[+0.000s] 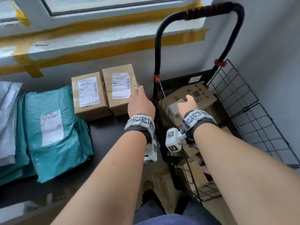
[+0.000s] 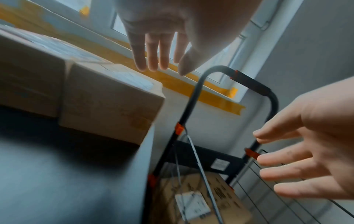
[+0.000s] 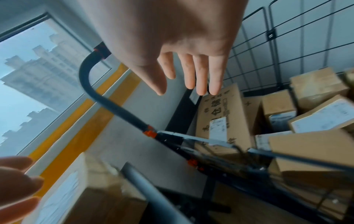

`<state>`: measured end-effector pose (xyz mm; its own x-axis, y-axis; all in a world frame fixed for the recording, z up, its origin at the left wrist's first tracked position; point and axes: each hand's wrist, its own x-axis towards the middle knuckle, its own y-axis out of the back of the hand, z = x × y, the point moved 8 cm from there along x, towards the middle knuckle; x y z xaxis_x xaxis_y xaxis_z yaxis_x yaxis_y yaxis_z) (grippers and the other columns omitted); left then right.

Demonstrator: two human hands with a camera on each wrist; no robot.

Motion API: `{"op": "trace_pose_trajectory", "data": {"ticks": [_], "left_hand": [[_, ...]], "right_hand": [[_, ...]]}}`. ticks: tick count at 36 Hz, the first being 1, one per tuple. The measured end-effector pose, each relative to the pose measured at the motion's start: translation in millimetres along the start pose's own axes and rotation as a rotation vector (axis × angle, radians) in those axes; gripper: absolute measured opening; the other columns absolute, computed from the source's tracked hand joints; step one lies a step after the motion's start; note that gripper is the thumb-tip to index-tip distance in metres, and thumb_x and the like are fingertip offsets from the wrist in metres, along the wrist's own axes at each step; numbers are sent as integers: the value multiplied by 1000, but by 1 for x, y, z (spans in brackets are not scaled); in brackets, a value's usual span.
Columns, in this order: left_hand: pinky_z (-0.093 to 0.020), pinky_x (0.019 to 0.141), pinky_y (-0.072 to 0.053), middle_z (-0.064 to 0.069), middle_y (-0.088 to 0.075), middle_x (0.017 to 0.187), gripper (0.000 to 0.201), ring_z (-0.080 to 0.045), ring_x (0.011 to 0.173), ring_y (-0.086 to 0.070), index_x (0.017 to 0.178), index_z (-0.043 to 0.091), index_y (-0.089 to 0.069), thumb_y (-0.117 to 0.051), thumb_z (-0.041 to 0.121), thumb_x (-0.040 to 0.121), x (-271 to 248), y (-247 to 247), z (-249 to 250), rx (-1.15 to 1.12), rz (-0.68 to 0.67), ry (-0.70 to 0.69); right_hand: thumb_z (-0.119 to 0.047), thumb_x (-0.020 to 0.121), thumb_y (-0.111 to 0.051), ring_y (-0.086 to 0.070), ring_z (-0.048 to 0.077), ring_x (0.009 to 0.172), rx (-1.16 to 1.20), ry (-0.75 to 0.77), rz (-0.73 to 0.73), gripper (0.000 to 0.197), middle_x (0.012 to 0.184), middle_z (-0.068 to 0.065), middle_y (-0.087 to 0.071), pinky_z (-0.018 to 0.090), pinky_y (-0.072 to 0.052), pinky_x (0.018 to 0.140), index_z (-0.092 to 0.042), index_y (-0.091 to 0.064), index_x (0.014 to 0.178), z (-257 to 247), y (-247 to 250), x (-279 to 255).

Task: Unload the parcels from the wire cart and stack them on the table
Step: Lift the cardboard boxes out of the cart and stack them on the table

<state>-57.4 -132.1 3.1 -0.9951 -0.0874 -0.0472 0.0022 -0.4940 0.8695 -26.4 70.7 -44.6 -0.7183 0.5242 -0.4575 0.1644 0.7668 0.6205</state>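
Two brown cardboard parcels stand side by side on the dark table (image 1: 105,137), the left one (image 1: 88,95) and the right one (image 1: 119,88). My left hand (image 1: 140,101) hovers open just right of that right parcel, holding nothing. The black wire cart (image 1: 243,101) stands right of the table. Inside it lies a large brown box with printed characters (image 1: 203,95) among several smaller parcels (image 3: 316,118). My right hand (image 1: 188,101) is open above the large box, fingers straight (image 3: 201,78), empty.
Teal mailer bags (image 1: 55,127) and grey ones (image 1: 8,119) are stacked at the table's left. The cart's black handle (image 1: 211,12) arches up beside the window sill with yellow tape (image 1: 97,52). A grey wall stands right of the cart.
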Motion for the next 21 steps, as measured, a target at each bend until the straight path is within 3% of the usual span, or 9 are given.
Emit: {"op": "trace_pose_trajectory", "data": {"ticks": [4, 9, 12, 15, 16, 19, 21], "left_hand": [[-39, 87, -46, -4, -38, 139, 56, -24, 121, -47, 144, 21, -27, -44, 11, 92, -22, -39, 44, -86, -124, 12], [-30, 75, -39, -3, -38, 142, 57, -23, 116, -52, 145, 23, -28, -41, 9, 92, -50, -95, 93, -139, -256, 4], [-32, 77, -44, -4, -38, 142, 54, -25, 111, -55, 144, 23, -31, -40, 11, 92, -68, -133, 111, -143, -355, 41], [-39, 81, -51, -8, -40, 140, 53, -30, 108, -56, 143, 18, -31, -42, 12, 92, -82, -171, 123, -116, -459, 103], [-40, 84, -51, -9, -39, 140, 53, -31, 110, -56, 143, 17, -31, -44, 12, 92, -87, -182, 126, -104, -486, 141], [-37, 86, -49, -12, -44, 138, 47, -32, 113, -55, 139, 14, -37, -47, 17, 93, -101, -215, 126, -93, -528, 284], [-39, 88, -49, -14, -50, 131, 40, -33, 111, -56, 131, 13, -46, -48, 22, 92, -112, -238, 123, -85, -546, 387]], "right_hand": [[-12, 95, -46, -50, 30, 123, 18, -94, 44, 54, 142, 10, -47, 32, -40, 89, -20, -36, 147, 51, 39, 11], [-9, 98, -44, -48, 28, 125, -26, -171, 38, 48, 144, 8, -46, 26, -36, 83, -14, -38, 146, 117, 74, 31], [-8, 100, -41, -48, 29, 126, -54, -209, -11, 44, 146, 7, -45, 30, -41, 92, -12, -44, 143, 158, 96, 41], [-13, 99, -42, -54, 29, 110, -199, -266, -65, 28, 139, 11, -51, 30, -40, 78, -12, -55, 123, 197, 116, 59], [-13, 99, -42, -55, 30, 109, -243, -267, -68, 30, 137, 13, -53, 30, -39, 76, -11, -56, 125, 207, 124, 66], [-9, 100, -37, -50, 31, 124, -367, -265, -156, 37, 138, 16, -50, 35, -42, 95, -2, -52, 133, 232, 139, 87], [-8, 101, -35, -47, 31, 128, -448, -255, -234, 37, 139, 17, -48, 33, -39, 100, -1, -50, 134, 245, 145, 100]]}}
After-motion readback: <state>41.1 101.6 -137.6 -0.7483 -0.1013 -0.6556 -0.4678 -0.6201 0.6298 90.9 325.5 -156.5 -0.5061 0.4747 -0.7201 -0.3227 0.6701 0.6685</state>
